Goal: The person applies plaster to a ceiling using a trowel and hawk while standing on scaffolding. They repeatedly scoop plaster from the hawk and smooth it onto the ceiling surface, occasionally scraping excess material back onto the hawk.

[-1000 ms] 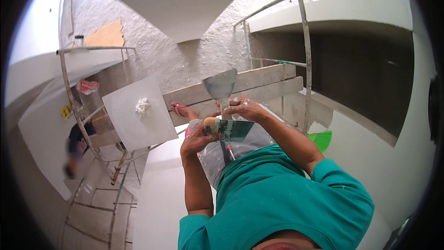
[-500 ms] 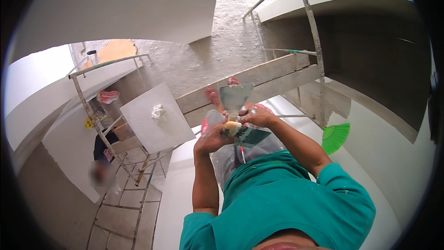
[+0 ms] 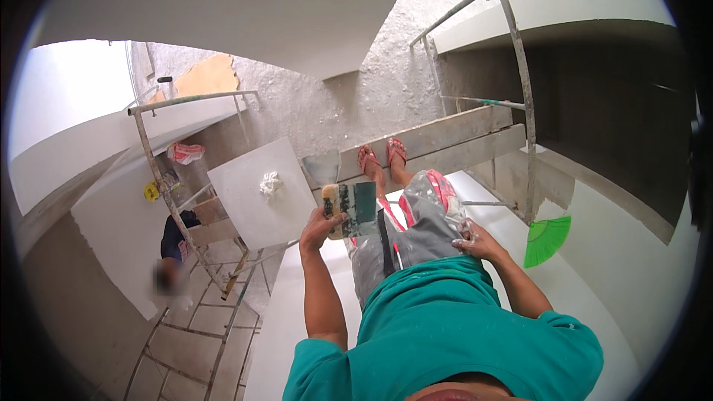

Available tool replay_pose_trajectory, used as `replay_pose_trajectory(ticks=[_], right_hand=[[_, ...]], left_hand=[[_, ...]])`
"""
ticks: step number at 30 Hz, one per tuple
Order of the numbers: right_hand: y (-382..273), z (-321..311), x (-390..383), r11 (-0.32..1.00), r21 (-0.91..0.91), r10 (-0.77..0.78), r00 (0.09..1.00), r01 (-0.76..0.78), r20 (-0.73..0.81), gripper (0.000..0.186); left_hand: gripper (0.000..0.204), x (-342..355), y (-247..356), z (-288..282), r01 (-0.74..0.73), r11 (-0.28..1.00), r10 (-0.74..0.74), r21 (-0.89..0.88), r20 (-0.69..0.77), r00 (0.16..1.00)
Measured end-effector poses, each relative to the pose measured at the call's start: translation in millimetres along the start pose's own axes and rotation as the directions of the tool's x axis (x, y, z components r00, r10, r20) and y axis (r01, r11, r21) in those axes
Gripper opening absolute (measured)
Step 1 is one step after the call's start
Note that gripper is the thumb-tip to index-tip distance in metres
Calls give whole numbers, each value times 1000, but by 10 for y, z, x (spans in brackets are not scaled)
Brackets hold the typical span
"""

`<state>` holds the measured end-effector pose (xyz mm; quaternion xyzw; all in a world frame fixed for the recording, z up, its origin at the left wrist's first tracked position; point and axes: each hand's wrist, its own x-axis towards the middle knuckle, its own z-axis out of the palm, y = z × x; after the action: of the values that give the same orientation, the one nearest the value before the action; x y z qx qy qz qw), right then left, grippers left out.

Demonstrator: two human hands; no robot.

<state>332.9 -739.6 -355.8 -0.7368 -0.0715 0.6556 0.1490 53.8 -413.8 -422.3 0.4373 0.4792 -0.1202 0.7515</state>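
My left hand (image 3: 319,229) is closed round a wide putty knife (image 3: 362,206) with a dark, putty-smeared blade and a pale yellowish handle. A second wide scraper blade (image 3: 321,168), greyish, sticks out above the same hand; its handle is hidden. My right hand (image 3: 475,241) rests against my grey trousers (image 3: 427,229) at the right thigh, fingers apart, with nothing seen in it. Just left of the tools lies a square white board (image 3: 241,212) carrying a small heap of white putty (image 3: 270,184).
My sandalled feet (image 3: 382,154) stand on wooden planks (image 3: 453,150) between scaffold frames (image 3: 523,82). Below at left is another person (image 3: 177,241) beside more scaffolding. A green fan-shaped piece (image 3: 548,241) is at the right by a white wall edge.
My hands have come apart. The right one has left the tools and dropped to my thigh; the left has moved slightly left, keeping both. The view has shifted a little.
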Motion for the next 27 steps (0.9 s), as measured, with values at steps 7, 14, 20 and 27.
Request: replay_pose_trajectory(ticks=[7, 14, 20, 27], right_hand=[[208, -294, -462, 982, 188, -60, 936, -6, 346, 18], [245, -456, -223, 968, 196, 89, 945, -157, 314, 22], [267, -708, -144, 974, 160, 113, 960, -158, 257, 35], [400, -1209, -124, 784, 598, 156, 985, -167, 71, 23]], left_hand=[[29, 11, -79, -48, -14, 989, 11, -146, -18, 1000], [28, 41, 178, 178, -103, 971, 107, -214, 4, 994], [33, 27, 259, 430, -192, 917, 201, -349, -11, 979], [35, -204, 211, 532, -281, 872, 240, -401, -151, 959]])
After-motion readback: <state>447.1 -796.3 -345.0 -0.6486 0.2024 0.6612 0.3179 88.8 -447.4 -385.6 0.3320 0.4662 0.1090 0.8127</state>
